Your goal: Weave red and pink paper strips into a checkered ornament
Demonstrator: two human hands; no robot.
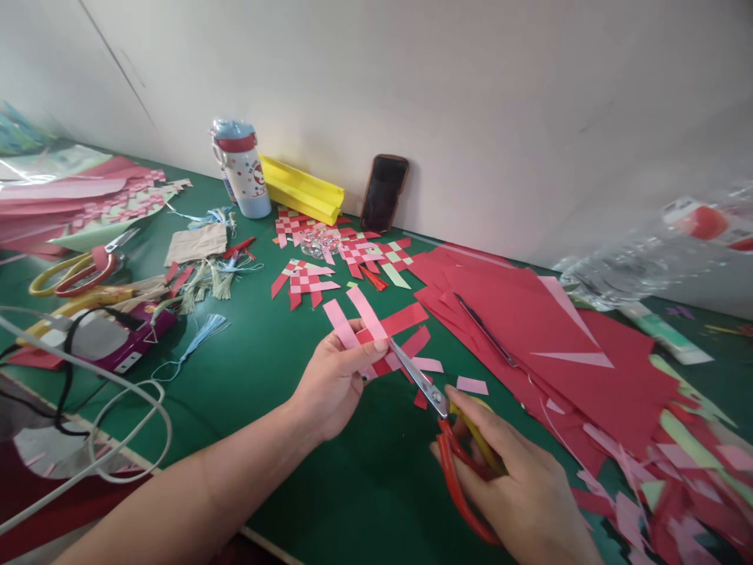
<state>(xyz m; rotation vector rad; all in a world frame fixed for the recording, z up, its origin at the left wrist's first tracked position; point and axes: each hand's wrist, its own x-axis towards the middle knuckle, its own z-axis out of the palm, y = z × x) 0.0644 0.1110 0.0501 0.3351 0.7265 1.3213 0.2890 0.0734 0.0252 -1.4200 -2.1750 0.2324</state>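
My left hand [335, 377] pinches a woven piece of pink and red paper strips [405, 317], thumb on top. Loose strip ends stick out from it to the upper left and to the right. My right hand [518, 471] has its fingers through the handles of scissors [432, 392], one handle red and one yellow. The blade tips touch the paper just beside my left thumb, and the blades look nearly together. A small pink scrap [472, 385] lies on the green table [353, 471] near the blades.
Finished-looking woven pieces [306, 282] lie behind my hands. Red sheets [529, 322] with a pen [485, 329] spread to the right, beside paper scraps [676, 502] and a plastic bottle [641, 251]. A cup [241, 173] and phone [384, 193] stand by the wall. Scissors [82, 267] and cables [158, 416] are left.
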